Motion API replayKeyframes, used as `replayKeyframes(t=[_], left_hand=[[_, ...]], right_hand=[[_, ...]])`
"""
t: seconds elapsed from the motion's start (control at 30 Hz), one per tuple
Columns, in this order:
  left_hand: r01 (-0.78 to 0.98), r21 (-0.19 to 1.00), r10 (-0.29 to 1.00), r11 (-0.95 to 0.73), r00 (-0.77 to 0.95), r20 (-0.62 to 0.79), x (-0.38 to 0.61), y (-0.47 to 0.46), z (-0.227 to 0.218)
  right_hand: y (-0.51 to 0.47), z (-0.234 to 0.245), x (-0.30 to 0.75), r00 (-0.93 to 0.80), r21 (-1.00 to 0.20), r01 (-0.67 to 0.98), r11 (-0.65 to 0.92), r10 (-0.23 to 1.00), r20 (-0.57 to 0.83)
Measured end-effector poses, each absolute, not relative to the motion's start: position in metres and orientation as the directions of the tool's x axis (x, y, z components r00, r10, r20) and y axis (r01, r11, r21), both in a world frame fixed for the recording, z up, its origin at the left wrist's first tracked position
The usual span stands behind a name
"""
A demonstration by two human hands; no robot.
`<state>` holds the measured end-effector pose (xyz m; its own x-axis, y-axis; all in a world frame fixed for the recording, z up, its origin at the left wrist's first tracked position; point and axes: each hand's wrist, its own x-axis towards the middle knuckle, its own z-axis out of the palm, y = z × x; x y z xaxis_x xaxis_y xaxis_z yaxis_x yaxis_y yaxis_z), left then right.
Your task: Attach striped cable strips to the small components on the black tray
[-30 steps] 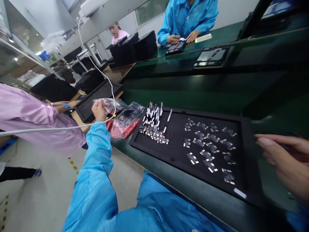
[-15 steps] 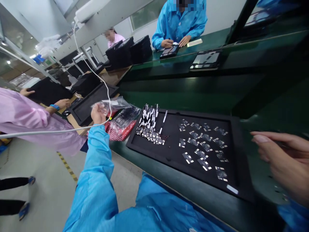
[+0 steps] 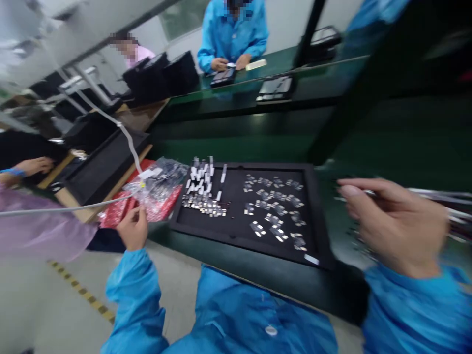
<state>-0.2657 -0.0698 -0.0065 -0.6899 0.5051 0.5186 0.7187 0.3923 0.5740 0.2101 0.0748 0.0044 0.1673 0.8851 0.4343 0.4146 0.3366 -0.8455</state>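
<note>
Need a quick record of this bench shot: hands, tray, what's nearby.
left hand: open, nothing visibly held, nearest a red bag and a clear plastic bag
right hand: pinching thin silver strips, blurred
tray: black foam tray
on tray: small circuit boards, white-tabbed strips heaped left
nearby: co-worker across the bench

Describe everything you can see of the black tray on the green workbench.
The black tray is rectangular, with a raised rim and a matte, foam-like floor. It lies flat on the dark green workbench. Dark circuit-board strips with white ends lie on it: a dense cluster at left, the rest in loose rows at right, and a white strip near the front right corner. The right hand hovers beyond its right edge, apart from it.
</note>
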Motion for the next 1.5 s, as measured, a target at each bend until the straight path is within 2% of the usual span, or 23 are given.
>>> replayKeyframes(t=[0.07,0.13,0.23,0.3,0.4,0.53,0.63,0.8,0.9,1.03,1.27,1.5], left_hand=[[0.777,0.532,0.548,0.336,-0.621,0.560,-0.247,-0.067,-0.010],[0.790,0.542,0.587,0.287,-0.592,0.552,-0.228,-0.061,-0.011],[0.829,0.532,0.716,0.172,-0.476,0.511,-0.192,-0.049,-0.008],[0.858,0.512,0.822,0.038,-0.319,0.472,-0.162,-0.039,-0.004],[0.819,0.544,0.935,-0.182,-0.027,0.353,-0.120,-0.021,-0.002],[0.763,0.542,0.933,-0.352,0.244,0.263,-0.086,0.002,-0.011],[0.765,0.506,0.916,-0.399,0.349,0.195,-0.075,0.016,-0.019],[0.771,0.475,0.903,-0.423,0.403,0.150,-0.070,0.029,-0.026],[0.776,0.468,0.901,-0.424,0.412,0.132,-0.071,0.034,-0.027],[0.778,0.469,0.901,-0.418,0.419,0.109,-0.077,0.038,-0.027],[0.811,0.438,0.906,-0.387,0.422,0.019,-0.089,0.038,-0.025],[0.794,0.403,0.872,-0.454,0.490,0.017,-0.083,0.042,-0.023]], right_hand=[[0.069,0.021,0.211,0.206,-0.869,0.357,0.343,0.878,0.432],[0.063,0.034,0.217,0.278,-0.882,0.312,0.353,0.854,0.440],[0.053,0.045,0.233,0.393,-0.871,0.313,0.378,0.783,0.481],[0.045,0.048,0.247,0.446,-0.860,0.346,0.375,0.740,0.503],[0.035,0.046,0.269,0.496,-0.856,0.398,0.330,0.708,0.504],[0.026,0.032,0.304,0.467,-0.841,0.511,0.176,0.765,0.444],[0.022,0.014,0.332,0.341,-0.746,0.664,0.044,0.871,0.355],[0.033,-0.018,0.359,0.213,-0.605,0.795,-0.037,0.952,0.221],[0.055,-0.025,0.359,0.178,-0.497,0.866,-0.061,0.965,0.192],[0.090,-0.024,0.362,0.119,-0.412,0.910,-0.035,0.977,0.180],[0.120,-0.035,0.401,0.394,-0.383,0.877,-0.290,0.890,0.228],[0.129,-0.058,0.398,0.280,-0.356,0.912,-0.206,0.944,0.172]])
